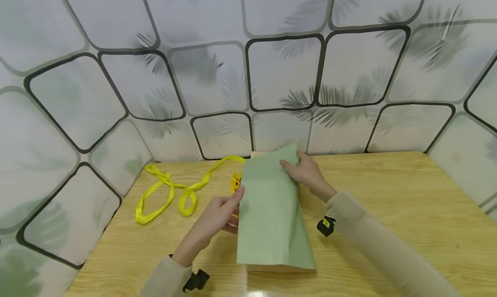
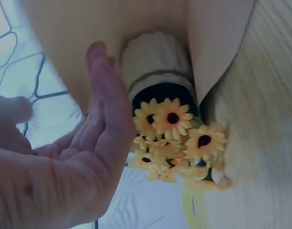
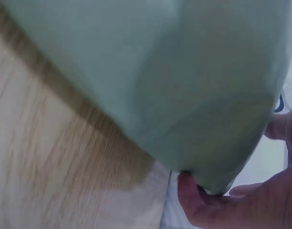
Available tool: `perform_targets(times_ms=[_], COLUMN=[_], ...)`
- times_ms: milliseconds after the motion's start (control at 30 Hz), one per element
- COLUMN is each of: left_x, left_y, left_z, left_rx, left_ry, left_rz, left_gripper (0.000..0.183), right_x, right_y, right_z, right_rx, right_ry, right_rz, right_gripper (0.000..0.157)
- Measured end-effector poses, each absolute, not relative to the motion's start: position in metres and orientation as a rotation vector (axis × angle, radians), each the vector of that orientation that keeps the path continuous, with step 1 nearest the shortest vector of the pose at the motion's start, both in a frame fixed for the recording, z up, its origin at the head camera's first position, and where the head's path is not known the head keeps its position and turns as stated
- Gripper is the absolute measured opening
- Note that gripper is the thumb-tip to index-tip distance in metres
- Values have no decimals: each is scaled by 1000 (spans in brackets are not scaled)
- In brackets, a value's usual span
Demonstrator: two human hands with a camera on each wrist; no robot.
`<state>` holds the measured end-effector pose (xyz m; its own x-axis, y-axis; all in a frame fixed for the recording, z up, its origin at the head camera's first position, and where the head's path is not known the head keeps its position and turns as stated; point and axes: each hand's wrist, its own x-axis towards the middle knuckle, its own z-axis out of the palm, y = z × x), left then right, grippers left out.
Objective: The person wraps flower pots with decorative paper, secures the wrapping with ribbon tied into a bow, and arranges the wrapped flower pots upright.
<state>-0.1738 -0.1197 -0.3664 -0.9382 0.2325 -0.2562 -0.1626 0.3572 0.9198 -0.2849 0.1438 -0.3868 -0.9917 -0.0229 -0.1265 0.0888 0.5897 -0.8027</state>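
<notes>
The green paper point(image 1: 268, 215) runs lengthwise front to back on the worktop point(image 1: 380, 211); the right hand point(image 1: 307, 172) pinches its far right corner. Flowers point(image 2: 172, 126) show past its left edge, beside the left hand point(image 1: 215, 211), thumb and fingers apart.

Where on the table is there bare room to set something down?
Widest: the table right of the right sleeve, up to the back wall. Smaller: between the yellow ribbon and left sleeve. Crowded: around the green paper, with left hand, right hand and yellow flowers.
</notes>
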Motion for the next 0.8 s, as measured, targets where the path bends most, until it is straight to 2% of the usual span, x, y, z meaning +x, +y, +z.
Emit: perform_targets(times_ms=[133,233,367,600,800], left_x=[-180,-184,-187,-194,-196], left_y=[-114,-111,-109,-106,-103], left_z=[-381,-390,-398,-403,-409], left_rx=[87,103,94,76,69], left_ry=[2388,2474,2540,2633,2627], left_rz=[1615,1592,1581,1593,1556], left_gripper=[39,28,26,27,28], right_x=[-279,-275,-272,-272,-272], right_y=[137,132,130,136,139], right_z=[-385,-384,-384,-384,-387], right_rx=[12,-28,-97,-170,-158], right_ry=[2688,2699,2700,2714,2732], right_rz=[-1304,-1247,-1169,-1112,-1076], right_gripper=[96,101,104,93,94])
